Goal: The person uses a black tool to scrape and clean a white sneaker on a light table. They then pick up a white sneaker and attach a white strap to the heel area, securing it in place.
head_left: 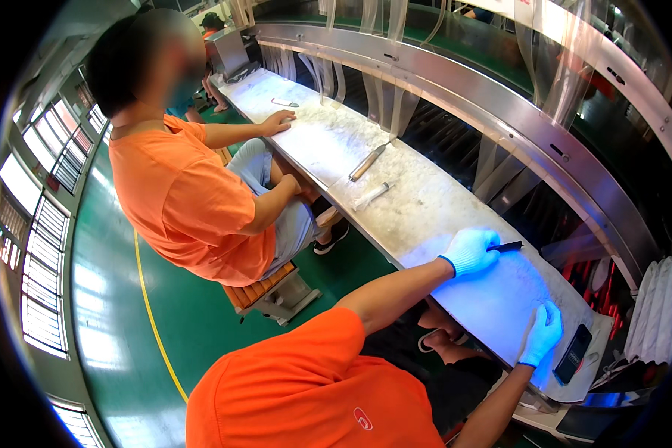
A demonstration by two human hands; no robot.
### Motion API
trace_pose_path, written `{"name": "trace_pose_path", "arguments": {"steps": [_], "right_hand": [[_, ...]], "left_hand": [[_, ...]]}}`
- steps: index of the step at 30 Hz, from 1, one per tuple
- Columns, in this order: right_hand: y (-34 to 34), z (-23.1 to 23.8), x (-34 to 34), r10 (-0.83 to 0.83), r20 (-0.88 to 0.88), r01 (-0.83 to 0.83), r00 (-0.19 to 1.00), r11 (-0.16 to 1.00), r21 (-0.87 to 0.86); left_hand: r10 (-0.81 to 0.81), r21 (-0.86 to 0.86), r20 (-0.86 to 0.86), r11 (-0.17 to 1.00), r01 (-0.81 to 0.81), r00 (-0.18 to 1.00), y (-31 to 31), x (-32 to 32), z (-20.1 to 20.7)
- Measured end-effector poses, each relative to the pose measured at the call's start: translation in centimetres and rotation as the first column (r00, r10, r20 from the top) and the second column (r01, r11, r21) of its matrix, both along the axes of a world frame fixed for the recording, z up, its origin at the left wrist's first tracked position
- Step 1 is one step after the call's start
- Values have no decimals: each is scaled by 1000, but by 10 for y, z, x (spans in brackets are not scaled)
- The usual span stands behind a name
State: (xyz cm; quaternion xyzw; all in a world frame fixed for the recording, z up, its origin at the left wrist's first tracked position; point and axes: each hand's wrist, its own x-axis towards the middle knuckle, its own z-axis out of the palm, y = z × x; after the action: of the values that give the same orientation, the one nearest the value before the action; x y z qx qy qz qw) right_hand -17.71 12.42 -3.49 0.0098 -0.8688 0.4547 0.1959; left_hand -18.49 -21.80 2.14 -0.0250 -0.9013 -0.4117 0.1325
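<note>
In the head view, which looks down on a long bench, the left hand (470, 252) wears a knitted glove and has its fingers closed on a dark slim object (509, 246). This object is at the far side of the hand, over the worktop (493, 287), and its tip is pointing to the right. The right hand (541, 334), gloved also, is nearer to the body at the bench edge, with the fingers bent; I cannot tell if it holds something. Just beside it, on the right, lies a dark phone (573, 355). A bluish light falls on both gloves and on the worktop between them. Farther along the bench are a clear syringe-like tube (372, 196), a tool with a wooden handle (367, 163) and a small tool (284, 103). A co-worker in an orange shirt (187, 201) sits at the left, one bare hand (278, 122) resting on the bench. Behind the worktop runs a metal rail (455, 78) with transparent strips (396, 104) hanging near it.
</note>
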Motion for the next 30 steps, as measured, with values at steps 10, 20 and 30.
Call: {"name": "trace_pose_path", "arguments": {"steps": [10, 20, 30], "right_hand": [[3, -1, -2, 3, -2, -3, 1000, 1000, 12], [2, -3, -2, 7, -16, -7, 1000, 1000, 4], [5, 0, 2, -10, -18, 10, 1000, 1000, -5]], "left_hand": [[-3, -4, 8, 1000, 3, 1000, 0, 1, 1], [3, 13, 20, 1000, -3, 1000, 1, 0, 1], [3, 26, 32, 1000, -4, 999, 4, 3, 2]]}}
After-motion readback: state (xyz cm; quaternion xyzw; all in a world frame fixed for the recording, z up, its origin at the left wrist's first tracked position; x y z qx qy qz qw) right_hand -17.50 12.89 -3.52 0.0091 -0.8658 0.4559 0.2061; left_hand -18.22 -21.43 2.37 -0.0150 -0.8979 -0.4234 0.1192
